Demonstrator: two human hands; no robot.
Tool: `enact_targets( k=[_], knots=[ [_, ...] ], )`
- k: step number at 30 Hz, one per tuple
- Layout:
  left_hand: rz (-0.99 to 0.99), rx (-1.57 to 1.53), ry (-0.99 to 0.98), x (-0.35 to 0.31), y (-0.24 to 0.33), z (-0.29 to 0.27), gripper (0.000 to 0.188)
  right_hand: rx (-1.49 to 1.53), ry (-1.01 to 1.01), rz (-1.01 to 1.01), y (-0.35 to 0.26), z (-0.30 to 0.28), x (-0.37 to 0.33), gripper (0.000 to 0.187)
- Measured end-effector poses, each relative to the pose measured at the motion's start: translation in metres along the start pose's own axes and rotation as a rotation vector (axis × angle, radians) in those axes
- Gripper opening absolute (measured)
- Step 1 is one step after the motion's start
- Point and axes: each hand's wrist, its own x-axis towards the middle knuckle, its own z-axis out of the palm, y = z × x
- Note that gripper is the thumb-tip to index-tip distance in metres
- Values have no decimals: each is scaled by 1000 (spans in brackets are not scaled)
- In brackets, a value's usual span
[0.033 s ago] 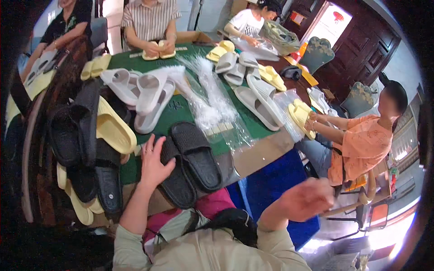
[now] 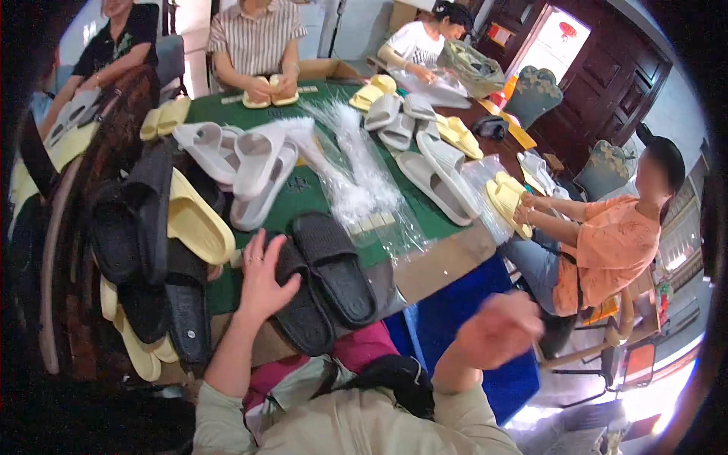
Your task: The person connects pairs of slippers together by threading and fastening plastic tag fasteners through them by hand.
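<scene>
A pair of black slippers (image 2: 334, 269) with textured straps lies side by side at the near edge of the green table, soles down. Just left of them is my left hand (image 2: 265, 280), its fingers spread and a ring on one finger. Its thumb overlaps the left slipper's strap; whether it presses on it I cannot tell. My right hand (image 2: 497, 334) is raised over the blue bin at the right, fingers curled in and slightly blurred. Anything inside its grip is hidden.
Black and yellow slippers (image 2: 199, 218) pile up at the left. Grey slippers (image 2: 262, 171) and bundled clear plastic bags (image 2: 360, 182) lie on the green table (image 2: 303, 216). A blue bin (image 2: 462, 296) stands near right. Several people sit around; one in orange (image 2: 607, 235) handles yellow slippers (image 2: 508, 197).
My right hand has shifted a little to the left, still closed. The whole view has moved slightly; my left hand stays beside the black slippers.
</scene>
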Motion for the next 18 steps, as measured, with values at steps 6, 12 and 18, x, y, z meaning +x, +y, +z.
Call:
enact_targets(
  k=[6, 12, 18],
  knots=[
    [271, -572, -44, 0, 9, -31, 47, 94, -799, 519, 26, 100, -63, 16],
    [-96, -888, -69, -6, 2, -21, 20, 153, -754, 812, 45, 134, -106, 14],
    [31, -802, -39, -4, 1, -20, 4, 73, -889, 856, 50, 114, -108, 19]
  ],
)
